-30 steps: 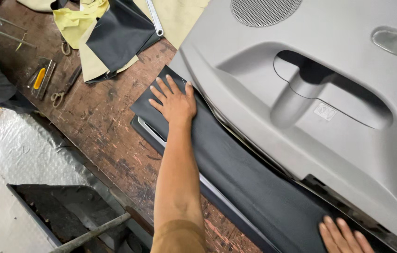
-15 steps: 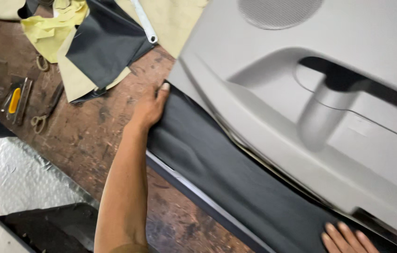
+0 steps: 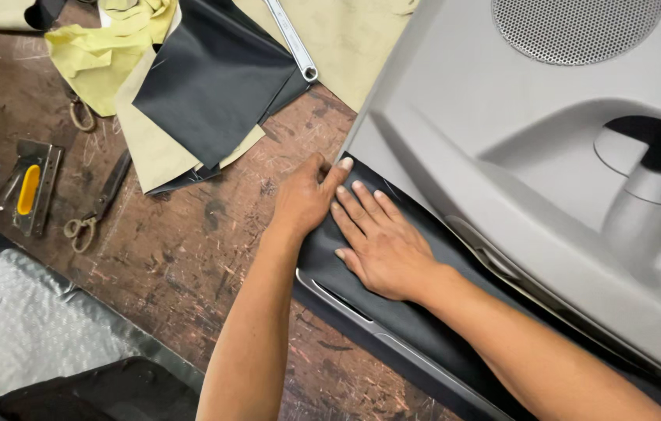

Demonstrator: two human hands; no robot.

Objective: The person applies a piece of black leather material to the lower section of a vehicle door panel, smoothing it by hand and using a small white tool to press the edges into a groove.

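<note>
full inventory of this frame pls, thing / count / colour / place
grey plastic car door panel: 1, grey, right half, lying on the bench
round perforated speaker grille: 1, grey, top of the panel
black leatherette trim strip: 1, black, along the panel's lower edge
dark brown wooden workbench: 1, brown, scratched, under it all
black fabric sheet: 1, black, top centre
pale yellow fabric pieces: several, yellow and beige, top left
silver metal wrench: 1, silver, top centre
yellow-handled utility knife: 1, grey and yellow, left
dark scissors: 1, dark, beside the knife
silver embossed sheet: 1, silver, bottom left
left hand: pinching the strip's end
right hand: flat on the strip
</note>
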